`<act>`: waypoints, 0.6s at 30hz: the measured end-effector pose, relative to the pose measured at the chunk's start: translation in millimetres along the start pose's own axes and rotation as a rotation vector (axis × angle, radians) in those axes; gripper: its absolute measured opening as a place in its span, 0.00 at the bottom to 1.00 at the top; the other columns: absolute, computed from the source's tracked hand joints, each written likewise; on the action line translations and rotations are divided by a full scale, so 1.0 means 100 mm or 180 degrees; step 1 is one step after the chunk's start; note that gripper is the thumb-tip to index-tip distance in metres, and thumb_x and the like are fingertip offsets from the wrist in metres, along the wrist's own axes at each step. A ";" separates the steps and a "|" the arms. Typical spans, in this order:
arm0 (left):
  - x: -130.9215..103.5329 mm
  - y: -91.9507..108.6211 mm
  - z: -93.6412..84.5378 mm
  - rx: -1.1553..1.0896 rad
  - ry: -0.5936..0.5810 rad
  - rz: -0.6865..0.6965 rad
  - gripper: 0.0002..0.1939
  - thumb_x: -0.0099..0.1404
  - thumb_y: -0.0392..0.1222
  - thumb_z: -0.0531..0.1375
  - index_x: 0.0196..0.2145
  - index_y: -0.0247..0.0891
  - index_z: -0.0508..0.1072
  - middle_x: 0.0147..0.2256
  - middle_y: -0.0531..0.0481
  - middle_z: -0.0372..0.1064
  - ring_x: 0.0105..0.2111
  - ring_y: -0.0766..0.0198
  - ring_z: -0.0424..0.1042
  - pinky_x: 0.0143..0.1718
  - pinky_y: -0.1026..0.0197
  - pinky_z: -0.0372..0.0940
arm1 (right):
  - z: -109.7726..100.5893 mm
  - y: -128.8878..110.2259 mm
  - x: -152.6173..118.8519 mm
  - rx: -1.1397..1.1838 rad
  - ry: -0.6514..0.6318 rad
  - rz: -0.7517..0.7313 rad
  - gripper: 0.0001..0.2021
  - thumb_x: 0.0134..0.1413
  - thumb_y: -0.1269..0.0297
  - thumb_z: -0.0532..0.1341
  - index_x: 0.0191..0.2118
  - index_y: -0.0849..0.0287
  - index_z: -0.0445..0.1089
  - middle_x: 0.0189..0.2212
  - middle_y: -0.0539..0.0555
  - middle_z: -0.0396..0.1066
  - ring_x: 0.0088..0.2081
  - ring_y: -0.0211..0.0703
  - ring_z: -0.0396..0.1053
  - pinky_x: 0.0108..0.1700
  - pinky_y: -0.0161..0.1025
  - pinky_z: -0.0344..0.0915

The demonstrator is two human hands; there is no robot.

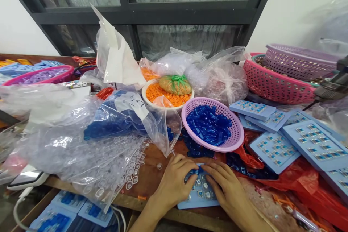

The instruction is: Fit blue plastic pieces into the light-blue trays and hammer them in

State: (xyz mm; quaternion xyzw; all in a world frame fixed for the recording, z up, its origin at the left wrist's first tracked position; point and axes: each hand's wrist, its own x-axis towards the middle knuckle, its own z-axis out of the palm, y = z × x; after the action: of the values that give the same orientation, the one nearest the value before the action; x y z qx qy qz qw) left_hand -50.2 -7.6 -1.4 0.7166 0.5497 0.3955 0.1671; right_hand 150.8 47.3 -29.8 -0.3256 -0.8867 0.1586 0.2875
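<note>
A light blue tray [198, 203] with several rows of small clear and metallic parts lies near the table's front edge. My left hand [176, 179] is over its left side, thumb and forefinger closed on a small blue plastic piece [199, 170] at the tray's far edge. From the other side, my right hand [224, 179] curls over the tray, its fingertips pressed against the same blue area. The fingers partly hide what they grip. Just beyond is a lilac basket [238, 138] holding translucent blue plastic pieces [208, 125].
Filled light blue trays [274, 148] are stacked at right on red plastic [304, 177]. A white bowl [168, 107] of orange parts stands behind. Bags of clear rings [108, 163] and blue pieces [114, 116] spread leftward. A drill-like tool [330, 87] juts in at right.
</note>
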 end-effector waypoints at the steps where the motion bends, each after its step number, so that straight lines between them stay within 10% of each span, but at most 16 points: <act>1: 0.00 0.00 0.00 -0.0057 0.0028 -0.0008 0.10 0.62 0.30 0.59 0.40 0.39 0.75 0.39 0.48 0.77 0.41 0.57 0.68 0.44 0.55 0.66 | 0.00 0.00 0.00 0.0015 0.0038 0.0000 0.15 0.66 0.69 0.54 0.54 0.53 0.72 0.49 0.54 0.76 0.51 0.48 0.71 0.53 0.49 0.72; 18: -0.07 -0.08 0.08 0.0317 -0.0071 0.0141 0.07 0.63 0.30 0.60 0.36 0.39 0.72 0.40 0.51 0.75 0.41 0.57 0.66 0.44 0.54 0.63 | 0.01 -0.05 0.08 -0.0871 0.0347 -0.0755 0.17 0.71 0.62 0.48 0.49 0.57 0.74 0.43 0.56 0.78 0.43 0.49 0.76 0.40 0.46 0.78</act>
State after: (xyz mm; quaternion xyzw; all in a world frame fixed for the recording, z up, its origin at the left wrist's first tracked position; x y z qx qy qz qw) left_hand -50.2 -9.8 -14.3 0.7404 0.5508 0.3632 0.1287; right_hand 143.2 49.0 -25.3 -0.2630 -0.9152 -0.0163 0.3048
